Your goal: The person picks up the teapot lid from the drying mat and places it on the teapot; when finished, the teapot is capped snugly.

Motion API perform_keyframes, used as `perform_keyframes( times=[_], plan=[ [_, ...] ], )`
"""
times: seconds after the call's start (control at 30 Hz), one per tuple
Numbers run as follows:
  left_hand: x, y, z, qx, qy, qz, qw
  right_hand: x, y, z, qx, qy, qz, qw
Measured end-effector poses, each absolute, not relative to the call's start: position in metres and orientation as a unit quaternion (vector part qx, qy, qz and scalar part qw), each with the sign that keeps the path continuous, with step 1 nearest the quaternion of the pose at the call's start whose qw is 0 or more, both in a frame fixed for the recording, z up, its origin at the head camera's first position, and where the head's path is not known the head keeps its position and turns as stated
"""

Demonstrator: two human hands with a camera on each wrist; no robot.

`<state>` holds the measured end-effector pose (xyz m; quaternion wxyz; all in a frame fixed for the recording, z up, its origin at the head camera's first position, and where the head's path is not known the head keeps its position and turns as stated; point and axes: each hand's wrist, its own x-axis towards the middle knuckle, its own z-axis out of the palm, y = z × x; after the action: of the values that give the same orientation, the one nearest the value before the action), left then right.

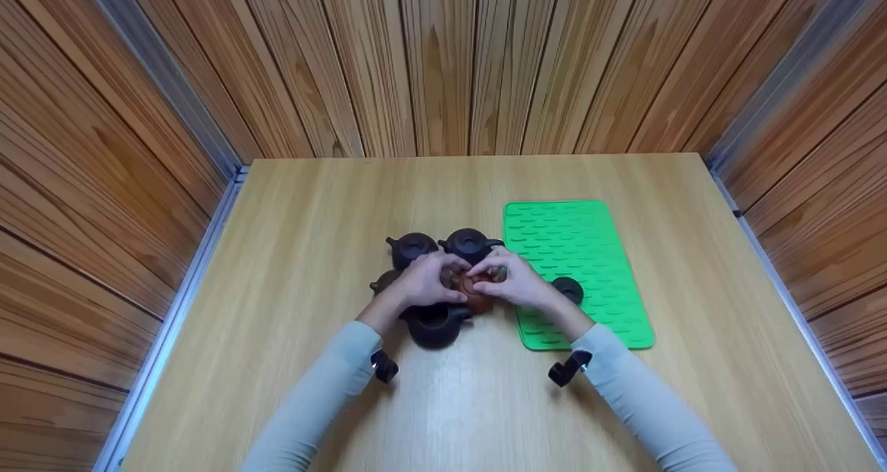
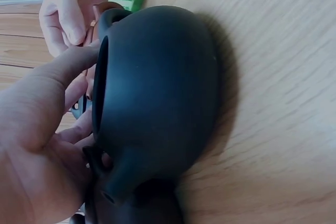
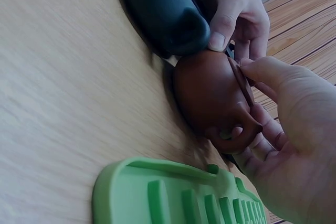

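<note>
A reddish-brown teapot (image 3: 207,90) stands on the table between my two hands. My left hand (image 1: 424,281) holds its side, thumb on the body and fingers across from it. With thumb and fingertips, my right hand (image 1: 514,279) pinches the brown lid (image 3: 240,80) at the teapot's mouth. The brown handle (image 3: 241,137) points toward the right palm. Right below the left hand is a black teapot (image 2: 163,87) without a lid, its dark mouth showing. Farther back are two black teapots, one at left (image 1: 411,248) and one at right (image 1: 467,243).
A dark teapot (image 1: 383,281) is partly hidden behind the left hand. To the right lies a ridged green mat (image 1: 610,250) with a round black lid (image 1: 568,290) on it. Wooden panel walls (image 1: 443,63) enclose the table (image 1: 312,236).
</note>
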<state>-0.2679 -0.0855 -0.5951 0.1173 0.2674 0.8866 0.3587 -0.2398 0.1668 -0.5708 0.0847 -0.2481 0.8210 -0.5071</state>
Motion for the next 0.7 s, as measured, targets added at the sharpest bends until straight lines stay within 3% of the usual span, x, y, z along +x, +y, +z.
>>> perform_keyframes(
  times=[0.27,0.5,0.7],
  plan=[
    [-0.272,-0.093,-0.591,0.276,0.886,0.361,0.091,-0.240,0.168,-0.571,-0.241,0.825,-0.501,0.101],
    [-0.238,-0.096,-0.537,0.232,0.892,0.379,0.078,-0.240,0.168,-0.569,-0.238,0.830,-0.493,0.105],
    [-0.225,-0.106,-0.532,0.216,0.873,0.434,0.052,-0.240,0.168,-0.570,-0.236,0.828,-0.497,0.110]
  ],
)
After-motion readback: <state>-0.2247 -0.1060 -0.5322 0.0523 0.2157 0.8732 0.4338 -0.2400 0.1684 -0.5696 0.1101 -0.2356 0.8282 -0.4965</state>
